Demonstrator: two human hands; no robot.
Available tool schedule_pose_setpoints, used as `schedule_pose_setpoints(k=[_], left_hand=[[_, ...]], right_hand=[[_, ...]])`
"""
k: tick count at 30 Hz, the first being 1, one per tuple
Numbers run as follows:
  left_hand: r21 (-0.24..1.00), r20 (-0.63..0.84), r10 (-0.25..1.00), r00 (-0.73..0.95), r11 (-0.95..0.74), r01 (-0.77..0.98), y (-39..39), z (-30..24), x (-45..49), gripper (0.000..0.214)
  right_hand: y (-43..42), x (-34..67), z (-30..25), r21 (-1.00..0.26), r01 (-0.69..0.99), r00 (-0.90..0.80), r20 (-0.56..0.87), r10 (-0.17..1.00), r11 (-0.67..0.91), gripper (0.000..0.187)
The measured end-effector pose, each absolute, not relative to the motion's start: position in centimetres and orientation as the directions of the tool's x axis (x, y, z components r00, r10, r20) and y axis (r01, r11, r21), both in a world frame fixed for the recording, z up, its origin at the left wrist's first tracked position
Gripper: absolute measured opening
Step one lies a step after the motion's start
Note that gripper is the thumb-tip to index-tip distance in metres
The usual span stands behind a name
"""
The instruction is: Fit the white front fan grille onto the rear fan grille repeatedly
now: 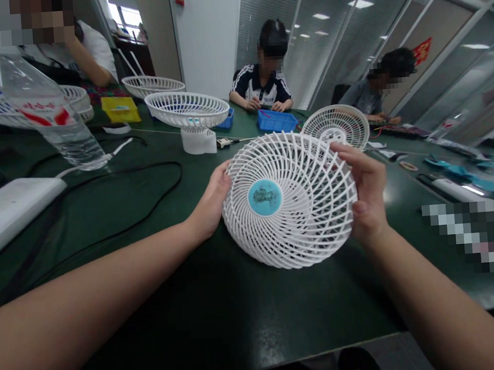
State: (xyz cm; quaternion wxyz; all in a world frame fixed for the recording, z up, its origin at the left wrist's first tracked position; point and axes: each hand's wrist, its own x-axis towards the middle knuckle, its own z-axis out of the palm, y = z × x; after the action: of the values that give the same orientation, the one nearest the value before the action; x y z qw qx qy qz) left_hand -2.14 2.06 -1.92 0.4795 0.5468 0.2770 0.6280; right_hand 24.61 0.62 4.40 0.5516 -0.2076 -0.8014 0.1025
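A round white fan grille (288, 204) with curved ribs and a blue centre badge (265, 196) is held up over the green table, its face tilted toward me. My left hand (214, 201) grips its left rim; most of those fingers are behind it. On the opposite rim, my right hand (365, 191) has its thumb in front and fingers curled over the upper edge. Behind it, another white grille (335, 127) leans at the right. A white fan base with an open grille on top (188, 111) stands just beyond my left hand.
A water bottle (51, 111) leans at left beside a white power strip (20, 209) and black cables (147, 211). A yellow bin (120, 109) and a blue bin (277, 120) stand farther back. Blue-green parts (461, 170) lie at right. Several people sit around the table.
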Motion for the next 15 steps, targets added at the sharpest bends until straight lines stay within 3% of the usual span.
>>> schedule_pose_setpoints(k=[3, 5, 7, 9, 11, 13, 15], left_hand=[[0.792, 0.610, 0.792, 0.033, -0.607, -0.070, 1.8, -1.4, -3.3, 0.067], [0.599, 0.780, 0.607, 0.152, -0.794, 0.099, 1.9, -1.0, -4.6, 0.073], [0.342, 0.839, 0.381, 0.388, -0.925, 0.167, 2.2, -0.6, -5.7, 0.072], [0.180, 0.788, 0.237, 0.569, -0.971, 0.155, 2.3, -0.4, -6.3, 0.066], [0.183, 0.733, 0.244, 0.634, -0.970, 0.162, 2.2, -0.3, -6.4, 0.062], [0.276, 0.708, 0.327, 0.626, -0.944, 0.182, 2.0, -0.2, -6.1, 0.060], [0.357, 0.693, 0.389, 0.607, -0.917, 0.180, 1.9, -0.2, -5.9, 0.058]], right_hand=[[-0.7, 25.7, 3.7, -0.543, 0.269, -0.128, 0.798, 0.589, 0.795, 0.058], [-2.2, 27.1, 3.0, -0.695, 0.339, -0.025, 0.667, 0.745, 0.634, 0.046], [-4.0, 28.7, 2.3, -0.812, 0.405, -0.077, 0.427, 0.901, 0.420, 0.038], [-5.7, 29.6, 1.5, -0.828, 0.482, -0.204, 0.211, 0.956, 0.286, 0.043], [-7.0, 29.5, 0.7, -0.774, 0.569, -0.291, 0.127, 0.948, 0.279, 0.058], [-7.7, 28.4, 0.0, -0.694, 0.644, -0.318, 0.141, 0.938, 0.322, 0.069], [-7.7, 26.9, -0.5, -0.644, 0.666, -0.328, 0.201, 0.923, 0.377, 0.068]])
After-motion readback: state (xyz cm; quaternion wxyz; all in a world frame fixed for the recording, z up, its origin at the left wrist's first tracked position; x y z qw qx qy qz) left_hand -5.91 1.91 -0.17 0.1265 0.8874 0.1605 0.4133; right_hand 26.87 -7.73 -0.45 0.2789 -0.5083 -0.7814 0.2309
